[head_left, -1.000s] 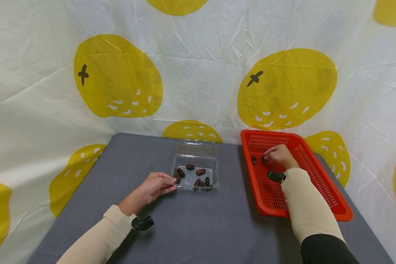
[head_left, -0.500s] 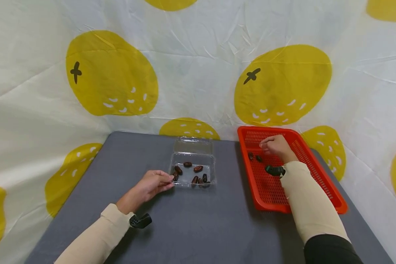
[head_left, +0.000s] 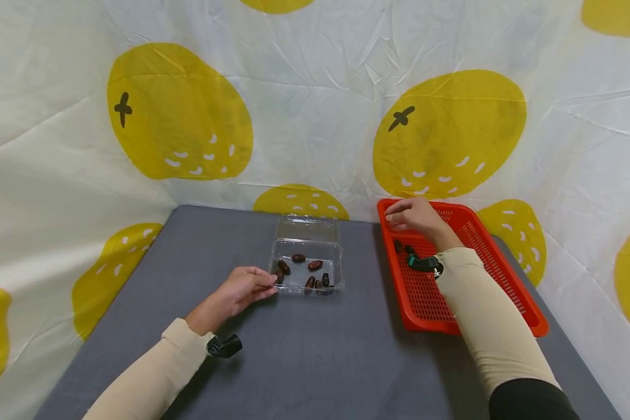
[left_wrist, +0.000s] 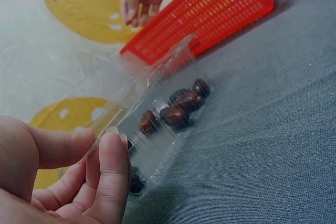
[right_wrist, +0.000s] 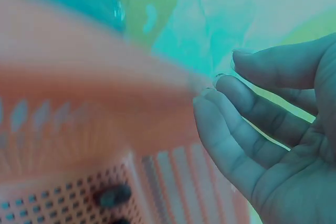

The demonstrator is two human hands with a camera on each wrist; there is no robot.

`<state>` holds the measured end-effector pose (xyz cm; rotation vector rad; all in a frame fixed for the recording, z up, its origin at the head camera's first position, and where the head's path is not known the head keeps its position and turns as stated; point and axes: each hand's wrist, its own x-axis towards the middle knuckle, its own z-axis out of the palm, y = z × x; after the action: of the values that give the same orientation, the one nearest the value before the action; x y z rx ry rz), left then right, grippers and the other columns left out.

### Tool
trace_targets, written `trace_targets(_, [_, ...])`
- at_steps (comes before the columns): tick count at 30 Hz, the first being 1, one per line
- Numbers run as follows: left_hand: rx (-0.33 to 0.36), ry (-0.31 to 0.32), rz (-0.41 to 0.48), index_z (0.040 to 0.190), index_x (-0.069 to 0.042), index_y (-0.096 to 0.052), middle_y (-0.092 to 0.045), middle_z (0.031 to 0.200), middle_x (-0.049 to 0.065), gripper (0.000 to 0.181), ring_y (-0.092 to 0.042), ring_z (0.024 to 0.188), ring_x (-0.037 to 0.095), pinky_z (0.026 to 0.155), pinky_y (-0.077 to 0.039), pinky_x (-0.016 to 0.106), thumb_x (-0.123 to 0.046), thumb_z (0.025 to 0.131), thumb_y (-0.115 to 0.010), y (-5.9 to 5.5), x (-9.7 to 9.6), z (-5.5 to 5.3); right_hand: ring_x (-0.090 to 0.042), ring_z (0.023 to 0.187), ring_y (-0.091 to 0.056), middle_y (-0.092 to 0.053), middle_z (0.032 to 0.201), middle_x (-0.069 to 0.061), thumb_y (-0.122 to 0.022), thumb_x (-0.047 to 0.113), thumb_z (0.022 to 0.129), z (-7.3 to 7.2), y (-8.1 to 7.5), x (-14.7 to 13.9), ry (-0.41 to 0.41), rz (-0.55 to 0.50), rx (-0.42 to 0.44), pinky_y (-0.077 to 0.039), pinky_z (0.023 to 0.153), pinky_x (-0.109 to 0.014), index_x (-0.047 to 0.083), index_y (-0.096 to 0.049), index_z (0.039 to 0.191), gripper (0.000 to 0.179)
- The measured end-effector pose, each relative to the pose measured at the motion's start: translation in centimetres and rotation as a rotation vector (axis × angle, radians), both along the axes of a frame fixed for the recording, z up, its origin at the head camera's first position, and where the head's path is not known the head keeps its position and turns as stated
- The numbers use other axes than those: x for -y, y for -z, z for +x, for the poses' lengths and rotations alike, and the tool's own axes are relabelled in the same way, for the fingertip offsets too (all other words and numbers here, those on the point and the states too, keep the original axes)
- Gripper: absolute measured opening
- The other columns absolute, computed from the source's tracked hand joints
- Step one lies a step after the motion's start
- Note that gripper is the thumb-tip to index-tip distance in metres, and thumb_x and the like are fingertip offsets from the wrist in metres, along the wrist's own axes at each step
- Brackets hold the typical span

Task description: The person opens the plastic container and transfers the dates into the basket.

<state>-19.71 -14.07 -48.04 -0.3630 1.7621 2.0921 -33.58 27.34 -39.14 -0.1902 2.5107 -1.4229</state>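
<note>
I note right hand over far-left corner of basket, thumb parted from fingers, nothing visible held; clear box lies left, left edge pinched by left hand

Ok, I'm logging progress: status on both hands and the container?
Left hand pinching clear container at near-left corner. Right hand over red basket, holding nothing visible. Dates inside container, lid open; nothing blocking its top.
</note>
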Motion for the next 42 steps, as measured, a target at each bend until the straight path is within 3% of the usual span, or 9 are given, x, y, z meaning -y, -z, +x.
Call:
trace_targets(5, [0.002,-0.001,-0.01,0.103,0.008,-0.068,-0.074,0.103,0.013,0.011,-0.074,0.078,0.014,0.074,-0.065,0.024,0.0,0.096,-0.071,-0.2,0.2,-0.2,-0.022,0.091,-0.074,-0.068,0.123,-0.023,-0.07,0.008,0.097,0.3,-1.0,2.9,-0.064,-0.018,-0.038,-0.066,0.091,-0.041,-0.008,-0.068,0.125,0.032])
trace_targets(8, [0.007,0.0,-0.019,0.102,0.006,-0.067,-0.073,0.102,0.012,0.007,-0.074,0.078,0.013,0.074,-0.065,0.023,0.0,0.098,-0.069,-0.3,0.1,-0.2,-0.029,0.098,-0.073,-0.065,0.13,-0.027,-0.07,0.007,0.097,0.6,-1.3,4.4,-0.107,-0.004,-0.048,-0.065,0.094,-0.045,-0.006,-0.069,0.125,0.031])
trace_targets(20, [0.012,0.017,-0.036,0.1,0.002,-0.068,-0.072,0.104,0.012,0.003,-0.074,0.08,0.013,0.075,-0.065,0.023,-0.001,0.099,-0.068,-0.7,0.2,-0.5,-0.032,0.1,-0.075,-0.072,0.123,-0.029,-0.073,0.004,0.094,1.2,-0.1,10.4,-0.271,0.003,-0.046,-0.065,0.092,-0.045,-0.005,-0.072,0.122,0.029])
trace_targets(26, [0.016,0.004,-0.034,0.103,0.005,-0.068,-0.074,0.106,0.012,0.007,-0.073,0.079,0.014,0.074,-0.065,0.024,0.0,0.099,-0.068,-0.7,0.1,-0.5,-0.021,0.088,-0.072,-0.077,0.107,-0.02,-0.075,0.003,0.091,1.9,1.0,13.7,-0.363,0.016,-0.071,-0.065,0.086,-0.037,-0.003,-0.076,0.114,0.024])
trace_targets(30, [0.014,0.002,-0.018,0.103,0.006,-0.068,-0.074,0.105,0.013,0.007,-0.073,0.078,0.013,0.074,-0.065,0.024,0.0,0.099,-0.068,-0.9,0.0,-0.4,-0.016,0.087,-0.07,-0.078,0.107,-0.019,-0.077,0.001,0.089,2.7,2.3,15.8,-0.427,0.036,-0.071,-0.062,0.082,-0.03,-0.002,-0.077,0.112,0.024])
trace_targets(36, [0.034,-0.025,-0.012,0.094,0.001,-0.069,-0.073,0.098,0.01,0.005,-0.072,0.076,0.012,0.072,-0.065,0.023,0.0,0.098,-0.068,-0.9,-0.2,-0.3,-0.017,0.096,-0.075,-0.077,0.115,-0.022,-0.077,0.0,0.089,3.8,4.3,18.6,-0.547,0.049,-0.048,-0.064,0.085,-0.031,-0.005,-0.075,0.117,0.029])
trace_targets(42, [0.03,-0.027,0.018,0.098,0.005,-0.068,-0.071,0.092,0.009,0.002,-0.071,0.076,0.013,0.073,-0.065,0.024,0.003,0.097,-0.068,-0.6,-0.5,-0.1,-0.019,0.099,-0.076,-0.079,0.111,-0.016,-0.078,-0.002,0.087,4.8,6.0,20.3,-0.585,0.071,-0.061,-0.064,0.087,-0.031,0.0,-0.077,0.115,0.029])
